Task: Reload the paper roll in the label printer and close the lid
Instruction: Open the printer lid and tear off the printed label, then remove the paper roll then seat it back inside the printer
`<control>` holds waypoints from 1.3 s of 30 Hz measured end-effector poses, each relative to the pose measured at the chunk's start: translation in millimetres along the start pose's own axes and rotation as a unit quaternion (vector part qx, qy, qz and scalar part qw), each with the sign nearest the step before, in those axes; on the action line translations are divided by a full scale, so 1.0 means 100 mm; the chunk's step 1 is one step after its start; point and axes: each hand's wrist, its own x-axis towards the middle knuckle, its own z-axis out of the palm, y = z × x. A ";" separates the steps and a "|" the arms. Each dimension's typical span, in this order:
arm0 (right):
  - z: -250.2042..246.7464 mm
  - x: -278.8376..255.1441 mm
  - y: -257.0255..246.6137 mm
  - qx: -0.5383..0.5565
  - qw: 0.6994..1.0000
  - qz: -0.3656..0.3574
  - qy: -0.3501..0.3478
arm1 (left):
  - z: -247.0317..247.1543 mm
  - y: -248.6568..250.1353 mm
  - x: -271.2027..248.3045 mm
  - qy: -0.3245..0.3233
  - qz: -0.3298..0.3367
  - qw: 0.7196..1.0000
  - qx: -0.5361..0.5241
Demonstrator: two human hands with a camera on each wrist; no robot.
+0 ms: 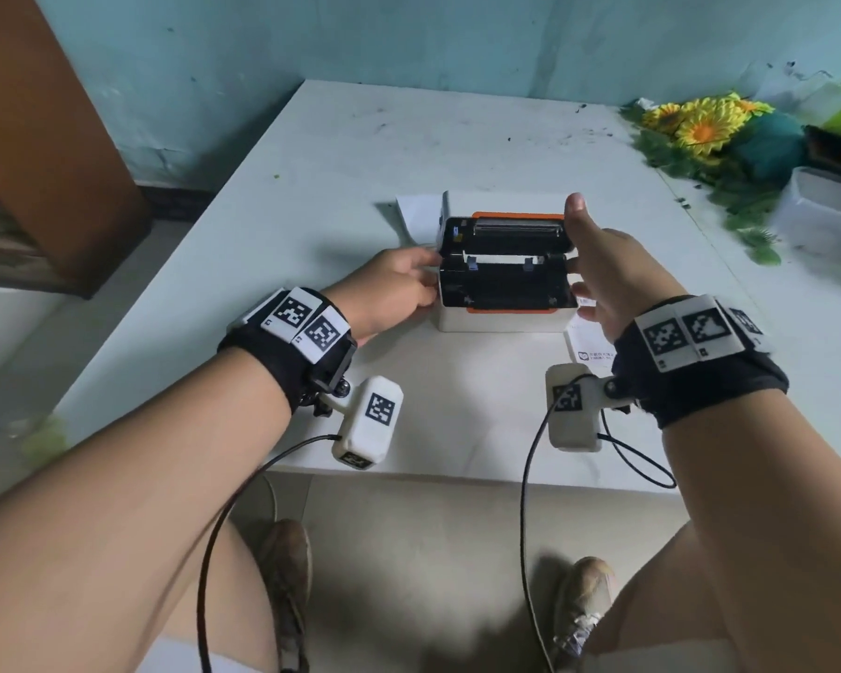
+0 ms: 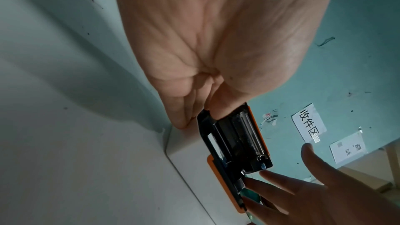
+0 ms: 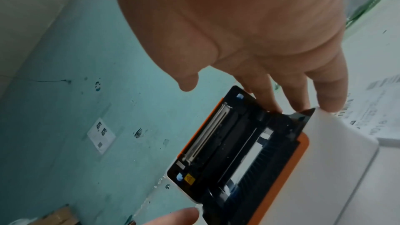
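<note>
- Both hands sit at the ends of the label printer (image 1: 506,303): the left hand (image 1: 392,293) rests against its left end, fingers lying straight along the casing, gripping nothing.
- Its right-side counterpart, the right hand (image 1: 612,279), has a wide grip, fingers spread and straight, fingertips (image 3: 331,102) touching the printer's right edge near the hinge, thumb raised beside the lid (image 1: 506,225).
- Lid stands open, tilted back, showing a black inside, an orange rim and a metal bar.
- Printer's black paper bay (image 1: 503,284) lies open; I cannot tell whether a roll sits in it.
- Printer stands near the middle of the white surface (image 1: 457,405).
- Paper sheets lie on it: one (image 1: 416,216) behind the printer's left, a printed one (image 1: 586,342) at its right front.
- Artificial sunflowers (image 1: 700,123) and clear plastic boxes (image 1: 821,206) lie at the far right.
</note>
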 end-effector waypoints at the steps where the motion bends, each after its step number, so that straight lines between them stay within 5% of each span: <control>1: 0.00 -0.04 -0.03 0.005 1.000 0.006 0.010 | 0.02 0.00 0.01 -0.008 0.003 1.000 -0.006; 6: 0.09 -0.18 -0.16 0.000 1.000 -0.009 -0.005 | 0.03 0.01 0.03 -0.001 -0.011 0.999 -0.048; 14: 0.47 -0.42 -0.24 -0.202 0.968 -0.089 -0.116 | 0.02 -0.01 0.16 0.035 -0.037 0.997 -0.055; 17: 0.61 -0.46 -0.22 -0.215 0.951 -0.158 -0.159 | -0.07 -0.01 0.23 0.102 0.057 0.993 0.033; 21: 0.68 -0.39 -0.24 -0.267 0.942 -0.160 -0.128 | -0.28 0.23 0.46 0.196 0.160 0.963 0.092; 24: 0.68 -0.29 -0.21 -0.287 0.939 -0.158 -0.110 | -0.34 0.38 0.78 0.155 0.173 0.941 0.245; 30: 0.66 -0.18 -0.21 -0.304 0.931 -0.181 -0.084 | -0.41 0.23 1.26 0.064 0.065 0.910 0.404; 39: 0.56 -0.06 -0.21 -0.247 0.953 -0.161 -0.069 | -0.49 0.13 1.42 0.075 0.024 0.901 0.427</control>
